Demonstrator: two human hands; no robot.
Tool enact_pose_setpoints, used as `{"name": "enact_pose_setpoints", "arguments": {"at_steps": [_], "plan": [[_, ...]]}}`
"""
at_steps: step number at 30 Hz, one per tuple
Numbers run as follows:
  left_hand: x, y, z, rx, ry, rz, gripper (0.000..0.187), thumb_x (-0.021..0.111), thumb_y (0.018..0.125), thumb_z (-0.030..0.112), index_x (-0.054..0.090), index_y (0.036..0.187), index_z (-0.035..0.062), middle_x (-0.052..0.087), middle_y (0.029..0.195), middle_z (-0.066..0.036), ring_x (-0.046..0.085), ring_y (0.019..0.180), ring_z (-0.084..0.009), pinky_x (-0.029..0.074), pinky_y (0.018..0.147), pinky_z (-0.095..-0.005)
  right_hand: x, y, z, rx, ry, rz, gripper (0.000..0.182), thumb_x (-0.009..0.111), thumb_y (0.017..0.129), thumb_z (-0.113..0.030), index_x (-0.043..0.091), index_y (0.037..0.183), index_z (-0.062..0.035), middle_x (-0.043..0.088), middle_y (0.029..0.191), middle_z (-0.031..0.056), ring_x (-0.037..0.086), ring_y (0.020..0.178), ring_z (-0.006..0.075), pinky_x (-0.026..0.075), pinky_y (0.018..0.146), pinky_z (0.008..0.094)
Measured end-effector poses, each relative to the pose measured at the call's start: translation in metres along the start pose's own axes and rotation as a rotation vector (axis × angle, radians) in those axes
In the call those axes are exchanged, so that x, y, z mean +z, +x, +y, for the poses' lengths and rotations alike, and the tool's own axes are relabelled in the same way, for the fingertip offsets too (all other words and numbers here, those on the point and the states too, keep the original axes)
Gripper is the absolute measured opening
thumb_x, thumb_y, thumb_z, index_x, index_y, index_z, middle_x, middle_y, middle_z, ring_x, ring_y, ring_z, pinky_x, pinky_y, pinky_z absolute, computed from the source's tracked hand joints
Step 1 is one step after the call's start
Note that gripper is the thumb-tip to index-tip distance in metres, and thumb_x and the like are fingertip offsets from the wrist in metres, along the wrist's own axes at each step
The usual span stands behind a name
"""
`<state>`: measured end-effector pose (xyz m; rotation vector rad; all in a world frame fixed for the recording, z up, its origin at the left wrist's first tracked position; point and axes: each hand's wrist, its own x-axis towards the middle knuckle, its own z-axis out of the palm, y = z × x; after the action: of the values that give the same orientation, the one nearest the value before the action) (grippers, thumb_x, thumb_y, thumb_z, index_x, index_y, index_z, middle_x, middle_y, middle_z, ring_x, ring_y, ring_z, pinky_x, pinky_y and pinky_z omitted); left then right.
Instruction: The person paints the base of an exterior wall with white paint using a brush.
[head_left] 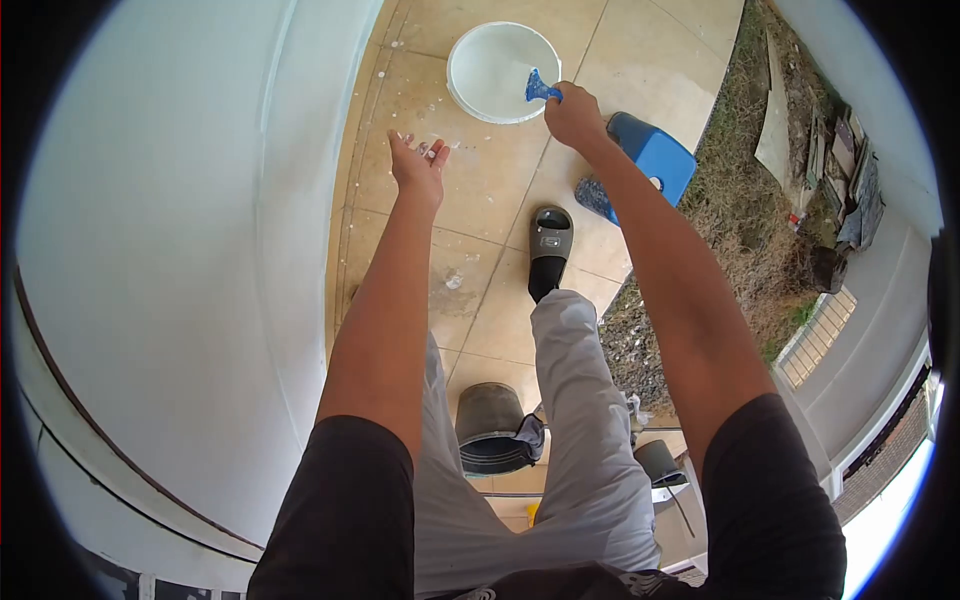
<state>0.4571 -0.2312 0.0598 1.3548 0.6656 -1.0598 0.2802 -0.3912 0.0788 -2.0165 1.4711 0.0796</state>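
Note:
My right hand (577,115) is closed round the handle of a blue scraper-like tool (540,88), whose wide end hangs over the right side of a white bucket (457,80). Pale, whitish content fills part of the bucket. To the left and below the bucket, my left hand (417,167) is held above the tiled floor with its fingers apart and nothing in it. White smears mark its fingers.
A blue container (660,160) stands right of the bucket. A white wall (190,200) rises on the left. White spots dot the tiles (480,200). A dark bucket (490,410) sits near my legs. Grass and stacked scrap (850,180) lie at the right.

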Motion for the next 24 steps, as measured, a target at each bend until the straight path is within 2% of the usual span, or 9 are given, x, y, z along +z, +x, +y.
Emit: {"name": "enact_pose_setpoints", "arguments": {"at_steps": [2,5,10,11,14,16,19,22,24], "plan": [[-0.002,0.027,-0.037,-0.025,-0.064,-0.012,0.074,0.040,0.097,0.060,0.025,0.147,0.0077,0.014,0.152,-0.021,0.047,0.118,-0.0362,0.039,0.108,-0.0461,0.012,-0.005,0.002,-0.027,0.047,-0.025,0.031,0.051,0.085,-0.020,0.065,0.100,0.0036,0.067,0.100,0.0256,0.065,0.097,0.0406,0.051,0.088,0.0461],[0.013,0.044,-0.076,-0.020,-0.078,-0.004,0.089,0.037,0.092,0.071,0.013,0.154,0.0119,0.005,0.158,-0.017,0.036,0.133,-0.0398,0.028,0.115,-0.0478,0.033,-0.003,0.012,-0.002,0.063,-0.018,0.033,0.051,0.084,-0.022,0.065,0.098,0.0048,0.067,0.099,0.0256,0.065,0.096,0.0410,0.051,0.088,0.0455],[0.035,0.072,-0.100,-0.016,-0.221,-0.033,0.104,0.029,0.081,0.086,0.000,0.156,0.0214,0.000,0.162,-0.009,0.021,0.145,-0.0375,0.018,0.119,-0.0463,0.044,-0.005,0.023,-0.018,0.054,-0.021,0.038,0.051,0.084,-0.025,0.066,0.106,0.0026,0.067,0.102,0.0254,0.065,0.096,0.0410,0.051,0.088,0.0443],[0.038,0.080,-0.102,-0.015,-0.250,-0.069,0.105,0.028,0.079,0.088,-0.001,0.156,0.0229,0.001,0.162,-0.009,0.020,0.146,-0.0368,0.017,0.119,-0.0454,0.044,0.000,0.027,-0.040,0.056,-0.044,0.037,0.053,0.085,-0.026,0.067,0.111,-0.0022,0.070,0.093,0.0192,0.067,0.090,0.0352,0.051,0.084,0.0415],[0.036,0.097,-0.106,-0.031,-0.137,-0.058,0.105,0.028,0.078,0.090,0.001,0.156,0.0247,0.008,0.162,-0.007,0.028,0.143,-0.0355,0.020,0.118,-0.0413,0.050,0.011,0.044,-0.072,0.087,-0.045,0.036,0.054,0.086,-0.025,0.067,0.111,-0.0017,0.071,0.088,0.0168,0.068,0.084,0.0316,0.051,0.080,0.0395],[0.035,0.075,-0.099,-0.051,-0.151,-0.030,0.104,0.028,0.079,0.088,0.003,0.156,0.0222,0.019,0.157,-0.011,0.042,0.131,-0.0328,0.031,0.112,-0.0381,0.050,0.013,0.049,-0.121,0.098,-0.037,0.035,0.055,0.088,-0.025,0.067,0.110,-0.0011,0.071,0.087,0.0162,0.068,0.082,0.0300,0.051,0.079,0.0385],[0.038,0.045,-0.094,-0.011,-0.231,0.022,0.090,0.028,0.088,0.077,0.009,0.154,0.0197,0.018,0.156,-0.007,0.047,0.112,-0.0306,0.040,0.096,-0.0429,0.050,0.013,0.055,-0.116,0.076,-0.061,0.036,0.054,0.089,-0.026,0.066,0.111,-0.0008,0.071,0.087,0.0163,0.068,0.081,0.0293,0.052,0.078,0.0380],[0.046,0.004,-0.080,0.052,-0.347,0.070,0.081,0.035,0.089,0.072,0.017,0.148,0.0198,0.026,0.146,-0.008,0.046,0.101,-0.0281,0.045,0.089,-0.0440,0.041,0.000,0.038,-0.076,0.056,-0.087,0.039,0.049,0.086,-0.025,0.066,0.111,-0.0001,0.068,0.102,0.0247,0.065,0.097,0.0402,0.051,0.088,0.0450],[0.047,-0.014,-0.070,0.137,-0.270,-0.012,0.084,0.037,0.089,0.072,0.010,0.151,0.0232,0.023,0.148,-0.010,0.047,0.102,-0.0281,0.048,0.088,-0.0451,0.039,-0.006,0.025,-0.098,0.015,-0.032,0.038,0.049,0.086,-0.025,0.065,0.110,0.0002,0.068,0.099,0.0247,0.066,0.094,0.0404,0.052,0.086,0.0459]]}}
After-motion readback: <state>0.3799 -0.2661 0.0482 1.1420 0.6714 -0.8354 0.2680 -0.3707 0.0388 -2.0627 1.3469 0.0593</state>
